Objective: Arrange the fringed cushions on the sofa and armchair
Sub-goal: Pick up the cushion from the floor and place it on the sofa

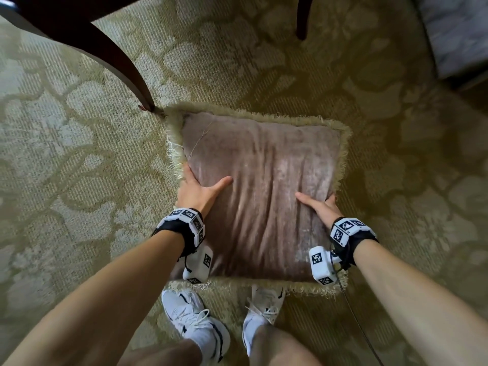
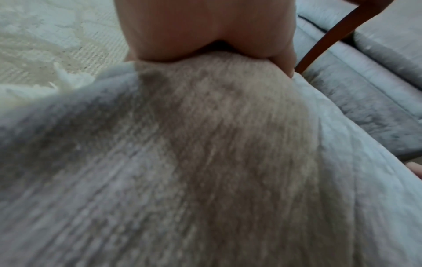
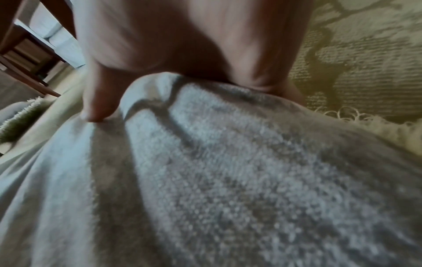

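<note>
Over the patterned carpet (image 1: 79, 143), one cushion (image 1: 261, 196) held level between two hands, above two white shoes (image 1: 192, 323). Cushion: brownish velvet face, pale fringe (image 1: 264, 114) on all four edges, creases running lengthwise. Left hand (image 1: 199, 192) grips left edge, thumb laid on top face, fingers wrapped under and out of sight. Right hand (image 1: 319, 207) grips right edge likewise, thumb on top, fingers curled round the side. Two wrist bands with black-and-white markers, one per wrist; one white camera block hangs below each. Left wrist view: palm (image 2: 205, 30) pressed on cushion edge, thumb tip dug into fabric; grey upholstery (image 2: 356, 101) beyond, one slim wooden leg across it. Right wrist view: thumb (image 3: 100, 101) dents the velvet, fringe loops at right. Two dark wooden furniture legs in head view, one curved leg (image 1: 111, 59) ending just beside the cushion's far left corner, one at top (image 1: 303, 17). Grey upholstery at top right corner.
</note>
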Motion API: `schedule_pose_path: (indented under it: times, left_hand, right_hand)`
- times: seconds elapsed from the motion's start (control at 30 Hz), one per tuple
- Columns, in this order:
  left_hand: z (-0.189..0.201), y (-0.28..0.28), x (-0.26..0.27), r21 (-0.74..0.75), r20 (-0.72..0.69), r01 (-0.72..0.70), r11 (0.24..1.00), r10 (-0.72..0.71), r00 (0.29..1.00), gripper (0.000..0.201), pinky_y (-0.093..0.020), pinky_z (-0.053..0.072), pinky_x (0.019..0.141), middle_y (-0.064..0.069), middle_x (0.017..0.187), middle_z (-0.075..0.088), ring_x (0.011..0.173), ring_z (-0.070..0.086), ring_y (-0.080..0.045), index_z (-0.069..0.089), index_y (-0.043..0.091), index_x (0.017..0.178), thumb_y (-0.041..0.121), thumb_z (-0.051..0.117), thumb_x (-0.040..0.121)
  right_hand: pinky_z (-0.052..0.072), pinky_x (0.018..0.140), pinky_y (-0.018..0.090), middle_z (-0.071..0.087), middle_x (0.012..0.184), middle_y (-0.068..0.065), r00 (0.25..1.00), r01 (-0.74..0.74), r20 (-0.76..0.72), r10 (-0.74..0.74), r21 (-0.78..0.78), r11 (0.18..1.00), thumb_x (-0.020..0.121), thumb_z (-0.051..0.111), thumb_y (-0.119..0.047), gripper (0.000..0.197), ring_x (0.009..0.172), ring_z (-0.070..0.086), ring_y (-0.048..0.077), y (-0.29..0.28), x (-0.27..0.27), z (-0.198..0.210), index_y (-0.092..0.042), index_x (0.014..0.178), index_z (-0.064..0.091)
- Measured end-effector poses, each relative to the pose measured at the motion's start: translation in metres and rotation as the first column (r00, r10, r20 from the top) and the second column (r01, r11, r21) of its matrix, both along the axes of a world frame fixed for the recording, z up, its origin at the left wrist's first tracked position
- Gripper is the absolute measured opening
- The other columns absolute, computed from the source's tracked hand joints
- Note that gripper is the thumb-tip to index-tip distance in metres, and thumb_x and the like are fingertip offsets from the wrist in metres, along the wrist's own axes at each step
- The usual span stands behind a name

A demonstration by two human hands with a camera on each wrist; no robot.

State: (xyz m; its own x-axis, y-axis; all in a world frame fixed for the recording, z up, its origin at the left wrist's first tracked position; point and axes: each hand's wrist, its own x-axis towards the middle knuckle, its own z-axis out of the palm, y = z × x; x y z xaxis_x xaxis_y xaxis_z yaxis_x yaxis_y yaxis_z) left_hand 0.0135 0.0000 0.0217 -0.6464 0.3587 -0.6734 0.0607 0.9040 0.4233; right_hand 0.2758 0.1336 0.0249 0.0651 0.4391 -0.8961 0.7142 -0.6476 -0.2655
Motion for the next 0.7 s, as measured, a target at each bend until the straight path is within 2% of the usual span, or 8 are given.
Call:
schedule_pose_path:
  times: [0.1,0.2,0.3,0.37,0.5,0.7]
  left_hand:
    - [0.034,0.009,0.007,0.013,-0.047,0.046,0.999,-0.046,0.998,0.136,-0.054,0.037,0.108,-0.018,0.146,0.041,0.131,0.044,-0.037,0.003,0.03,0.152,0.094,0.059,0.046]
    - [0.073,0.017,0.017,0.035,-0.099,0.088,0.996,-0.084,0.992,0.135,-0.055,0.039,0.105,-0.019,0.141,0.045,0.127,0.047,-0.038,0.003,0.031,0.152,0.095,0.056,0.046]
    - [0.125,0.027,0.032,0.042,-0.145,0.13,0.991,-0.123,0.982,0.128,-0.057,0.038,0.105,-0.02,0.138,0.045,0.127,0.046,-0.038,0.002,0.03,0.152,0.09,0.059,0.054]
    - [0.164,0.033,0.042,0.061,-0.161,0.144,0.988,-0.132,0.978,0.128,-0.057,0.038,0.104,-0.02,0.138,0.045,0.127,0.045,-0.039,0.002,0.03,0.152,0.09,0.058,0.054]
    - [0.255,0.046,0.058,0.114,-0.177,0.174,0.978,-0.153,0.972,0.135,-0.059,0.039,0.103,-0.021,0.136,0.047,0.125,0.047,-0.04,0.0,0.03,0.152,0.098,0.052,0.046]
    - [0.403,0.069,0.079,0.127,-0.211,0.274,0.953,-0.244,0.946,0.139,-0.059,0.033,0.108,-0.024,0.144,0.038,0.133,0.038,-0.04,-0.005,0.02,0.154,0.089,0.062,0.053]
  right_hand:
    - [0.011,0.119,0.047,0.003,0.163,0.009,1.0,-0.013,0.007,0.013,0.004,1.0,0.069,0.072,-0.066,0.132,0.148,0.012,0.029,-0.001,0.004,0.035,-0.012,0.153,-0.014]
    - [0.012,0.117,0.046,0.005,0.163,0.01,1.0,0.032,0.0,-0.032,0.049,0.998,0.071,0.074,-0.061,0.13,0.148,0.014,0.03,0.0,0.006,0.078,-0.012,0.152,-0.015]
    - [0.013,0.117,0.045,0.005,0.163,0.009,0.997,0.083,-0.016,-0.082,0.119,0.989,0.071,0.076,-0.058,0.131,0.148,0.015,0.03,0.001,0.011,0.131,-0.013,0.152,-0.016]
    - [0.013,0.117,0.046,0.002,0.163,0.008,0.994,0.114,-0.022,-0.111,0.156,0.981,0.069,0.078,-0.058,0.134,0.148,0.013,0.03,0.003,0.017,0.169,-0.015,0.152,-0.017]
    - [0.013,0.117,0.045,0.001,0.163,0.008,0.988,0.152,-0.05,-0.144,0.22,0.964,0.069,0.079,-0.056,0.134,0.148,0.013,0.029,0.011,0.029,0.268,-0.014,0.152,-0.018]
    - [0.015,0.117,0.045,0.002,0.163,0.01,0.982,0.19,-0.065,-0.178,0.334,0.923,0.071,0.079,-0.053,0.132,0.147,0.015,0.032,0.022,0.044,0.421,-0.015,0.152,-0.018]
